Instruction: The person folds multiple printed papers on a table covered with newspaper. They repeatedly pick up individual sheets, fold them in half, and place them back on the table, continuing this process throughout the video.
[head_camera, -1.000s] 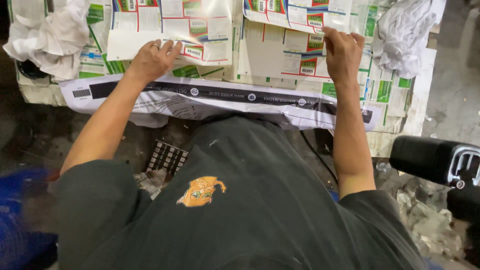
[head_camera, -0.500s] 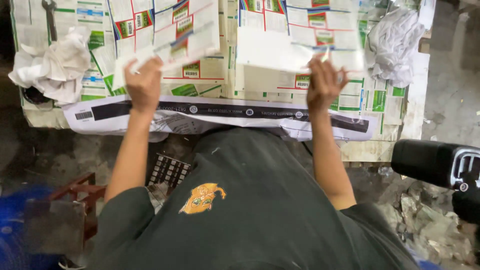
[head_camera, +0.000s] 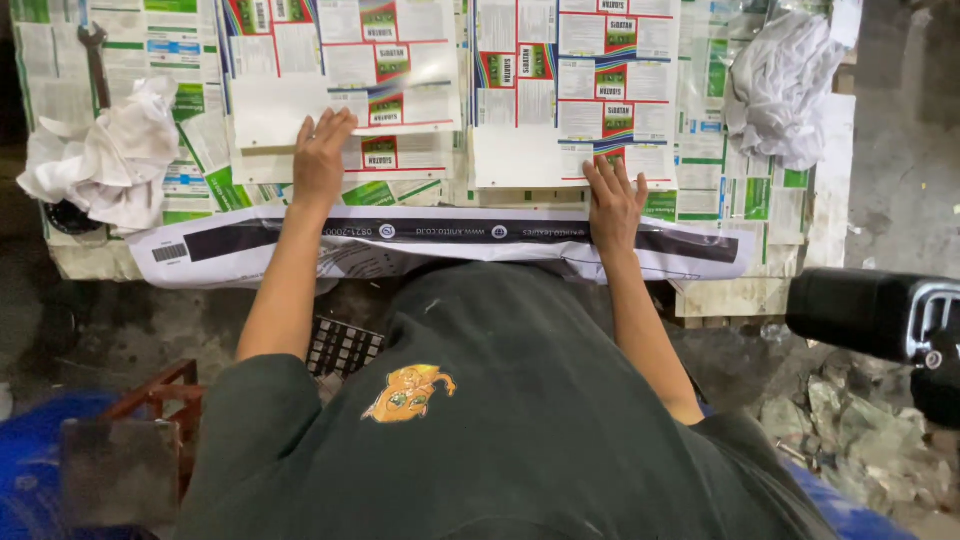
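Under left hand (head_camera: 322, 158): flat on left printed sheet stack (head_camera: 345, 95), gripping nothing.
Right hand (head_camera: 614, 200): fingers spread flat on right stack (head_camera: 575, 95).
Risk: glossy sheets probably slide askew under uneven pressure.

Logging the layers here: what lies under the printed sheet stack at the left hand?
Under the left sheet stack that the left hand presses lie more printed label sheets covering the table. The surface directly below is covered.

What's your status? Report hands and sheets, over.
Left hand flat on left sheet stack. Right hand flat on right sheet stack. Rags at both table ends, clear of the stacks.
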